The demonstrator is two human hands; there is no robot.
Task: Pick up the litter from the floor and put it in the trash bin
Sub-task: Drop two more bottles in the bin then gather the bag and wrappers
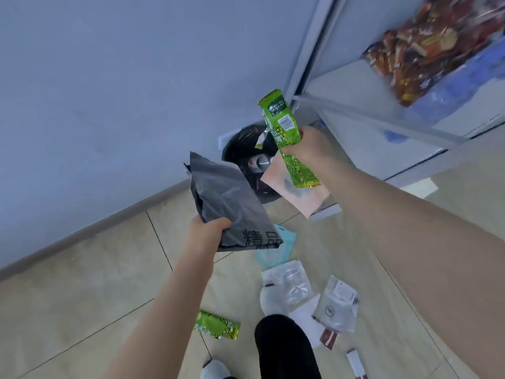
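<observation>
Floor litter: I see a small green snack wrapper [217, 327], clear plastic bags [287, 283] and a pale blue packet [276, 250] lying on the beige tiled floor [82, 283].
Left hand [203, 233]: fingers clamped on a dark grey plastic mailer bag [228, 203].
Right hand [306, 149]: fingers clamped on a long green snack wrapper [284, 138] and a pink pouch [297, 192].
Bin: the black-lined round trash bin [243, 146] sits against the wall, just beyond both held items.

Both forearms are bare, with no sleeve, watch or band anywhere along them up to the frame edges. The left hand [203, 236] and the right hand [308, 149] wear no gloves or rings. At the bottom centre of the frame, a black fabric trouser leg [284, 348] is visible, and beside it at lower left a white rounded shoe toe [214, 370].
</observation>
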